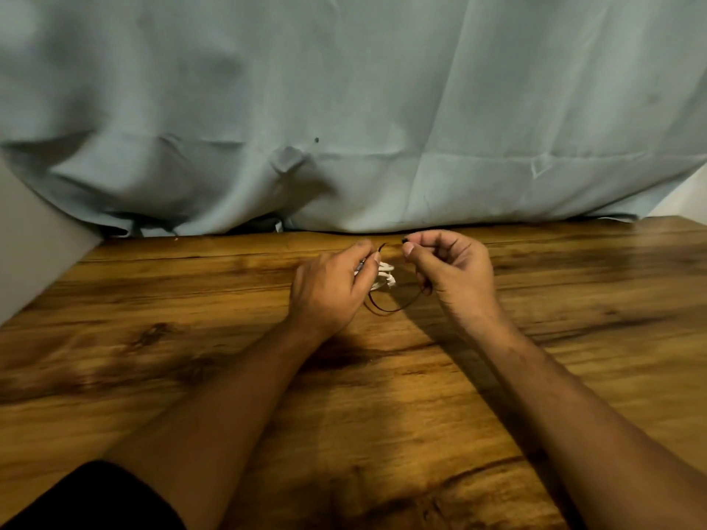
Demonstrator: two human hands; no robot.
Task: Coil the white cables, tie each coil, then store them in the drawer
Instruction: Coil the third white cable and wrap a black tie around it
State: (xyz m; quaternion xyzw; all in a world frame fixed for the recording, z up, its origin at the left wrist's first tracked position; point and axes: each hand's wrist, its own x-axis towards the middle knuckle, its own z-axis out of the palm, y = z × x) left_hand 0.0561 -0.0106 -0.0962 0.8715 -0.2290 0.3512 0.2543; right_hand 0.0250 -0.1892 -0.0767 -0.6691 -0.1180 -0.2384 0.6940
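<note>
My left hand (332, 288) grips a small coil of white cable (383, 276) just above the wooden table (191, 338); most of the coil is hidden behind the fingers. A thin dark tie (390, 308) loops under the coil and runs to my right hand (451, 267), which pinches its other end between thumb and forefinger. One short end of the tie sticks up beside my left thumb. The two hands are a few centimetres apart near the table's far edge. No drawer is in view.
A pale blue-grey cloth (344, 109) hangs behind the table and fills the upper view. A light wall panel (34, 254) borders the table at the left. A dark sleeve or garment (88, 499) shows at the bottom left.
</note>
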